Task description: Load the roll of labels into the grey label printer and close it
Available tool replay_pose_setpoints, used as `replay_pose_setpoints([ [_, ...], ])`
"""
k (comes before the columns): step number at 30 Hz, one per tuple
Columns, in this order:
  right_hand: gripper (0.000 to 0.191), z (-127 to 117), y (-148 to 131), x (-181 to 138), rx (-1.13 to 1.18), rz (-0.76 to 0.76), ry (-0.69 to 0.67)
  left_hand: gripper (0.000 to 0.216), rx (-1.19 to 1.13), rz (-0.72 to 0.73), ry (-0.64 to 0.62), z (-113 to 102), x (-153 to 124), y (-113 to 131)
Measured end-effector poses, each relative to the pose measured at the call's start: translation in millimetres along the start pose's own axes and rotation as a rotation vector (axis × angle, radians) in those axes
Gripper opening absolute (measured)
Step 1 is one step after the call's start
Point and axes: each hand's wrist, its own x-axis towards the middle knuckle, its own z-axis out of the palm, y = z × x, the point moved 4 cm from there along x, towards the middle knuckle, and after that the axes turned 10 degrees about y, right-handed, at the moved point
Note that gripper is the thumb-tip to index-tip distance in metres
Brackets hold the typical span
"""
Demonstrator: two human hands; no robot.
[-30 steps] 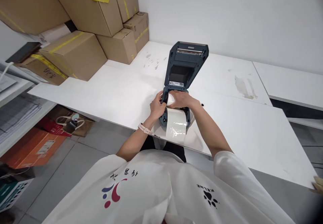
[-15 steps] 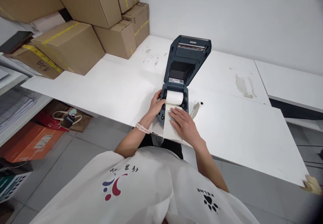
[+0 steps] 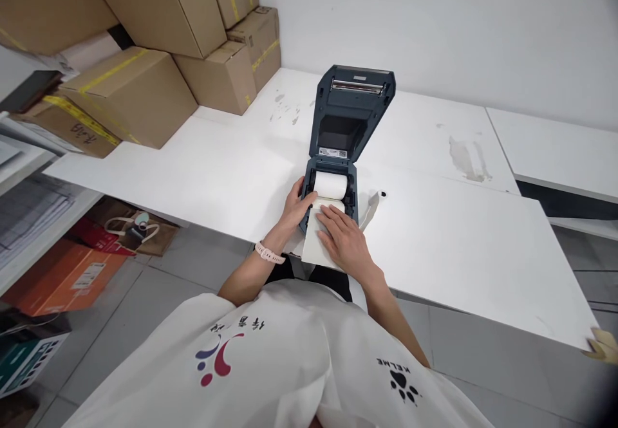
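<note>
The right hand [image 3: 345,241] now lies flat on the pale paper strip [image 3: 315,241], fingers close together and gripping nothing visible; a second ago it was up over the paper roll [image 3: 330,185]. That leaves the roll uncovered, sitting in the bay of the label printer [image 3: 333,163], which stands near the front edge of the worktop [image 3: 434,241] with its lid [image 3: 351,107] raised. The left hand [image 3: 295,206] has stayed at the printer's left side, apparently clasping it, thumb over the rim and fingers outside. The work thus seems to have passed from the roll to smoothing or steadying the strip, which runs forward over the printer's front.
</note>
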Motion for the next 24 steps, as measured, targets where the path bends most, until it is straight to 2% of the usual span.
replay_pose_setpoints([
  [4,0.026,-19,12,9,0.3,0.094,0.029,0.098,0.001,-0.057,-0.046,-5,-38,-3],
  [6,0.024,-37,33,28,0.389,0.197,0.194,0.102,0.004,-0.069,-0.063,-9,-49,-6],
  [9,0.037,-63,80,75,0.323,0.273,0.515,0.099,0.005,-0.069,-0.096,-12,-51,-7],
  [11,0.054,-66,110,119,0.322,0.228,0.528,0.1,-0.003,-0.081,-0.11,-12,-49,-7],
  [13,0.062,-65,134,164,0.334,0.155,0.49,0.101,-0.015,-0.094,-0.113,-11,-46,-7],
  [15,0.066,-62,147,199,0.326,0.141,0.423,0.102,-0.028,-0.096,-0.118,-10,-46,-7],
  [17,0.068,-61,148,216,0.319,0.183,0.379,0.102,-0.036,-0.089,-0.122,-9,-46,-6],
  [20,0.065,-67,129,203,0.352,0.247,0.423,0.102,-0.015,-0.093,-0.129,-11,-49,-4],
  [24,0.058,-72,88,135,0.394,0.239,0.521,0.11,0.035,-0.144,-0.142,-14,-58,-8],
])
